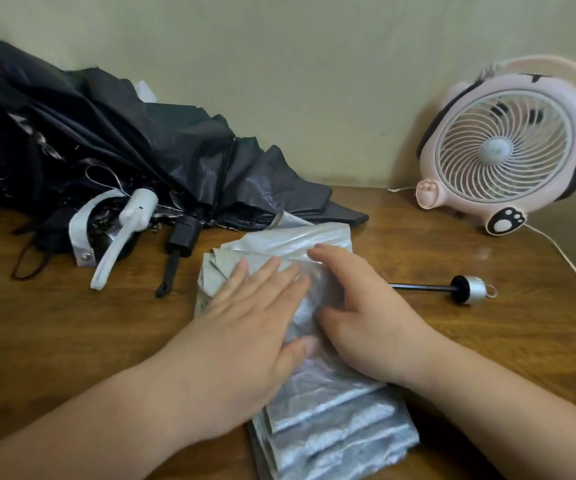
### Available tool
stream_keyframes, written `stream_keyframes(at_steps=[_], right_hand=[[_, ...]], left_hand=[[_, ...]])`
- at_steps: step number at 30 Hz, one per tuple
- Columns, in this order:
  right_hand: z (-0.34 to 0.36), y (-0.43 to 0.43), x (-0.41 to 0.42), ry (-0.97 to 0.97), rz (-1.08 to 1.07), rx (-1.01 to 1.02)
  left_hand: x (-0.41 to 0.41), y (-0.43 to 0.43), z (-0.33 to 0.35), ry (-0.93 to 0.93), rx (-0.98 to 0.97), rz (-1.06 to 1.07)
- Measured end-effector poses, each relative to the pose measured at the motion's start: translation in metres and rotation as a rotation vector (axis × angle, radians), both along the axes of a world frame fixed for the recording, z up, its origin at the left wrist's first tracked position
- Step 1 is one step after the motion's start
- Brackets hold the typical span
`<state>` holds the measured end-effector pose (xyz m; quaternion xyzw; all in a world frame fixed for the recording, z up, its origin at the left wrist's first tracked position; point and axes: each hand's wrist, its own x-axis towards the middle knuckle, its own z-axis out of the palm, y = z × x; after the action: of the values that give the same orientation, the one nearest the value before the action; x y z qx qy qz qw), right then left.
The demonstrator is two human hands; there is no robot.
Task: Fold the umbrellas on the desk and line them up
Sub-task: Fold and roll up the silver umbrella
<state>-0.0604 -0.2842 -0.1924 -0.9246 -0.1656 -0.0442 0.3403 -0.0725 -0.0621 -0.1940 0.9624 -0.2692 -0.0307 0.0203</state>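
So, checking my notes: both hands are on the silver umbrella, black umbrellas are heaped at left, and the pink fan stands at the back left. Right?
Not quite: the head view shows the pink fan at the back right. The left hand, right hand, silver umbrella and black umbrellas are as stated.

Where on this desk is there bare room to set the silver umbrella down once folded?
Bare desk lies front-left, in front of the black straps, and between the fan and the silver umbrella's handle. The rear left is crowded with black umbrellas.
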Motion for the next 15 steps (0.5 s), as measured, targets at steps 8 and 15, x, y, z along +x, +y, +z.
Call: stream_keyframes(at_steps=[8, 15], right_hand=[[0.026, -0.033, 0.111, 0.186, -0.472, 0.270], [0.020, -0.019, 0.147, 0.368, -0.509, 0.605]], left_hand=[[-0.018, -0.051, -0.006, 0.079, -0.035, -0.212], [-0.014, -0.051, -0.004, 0.102, -0.037, -0.330]])
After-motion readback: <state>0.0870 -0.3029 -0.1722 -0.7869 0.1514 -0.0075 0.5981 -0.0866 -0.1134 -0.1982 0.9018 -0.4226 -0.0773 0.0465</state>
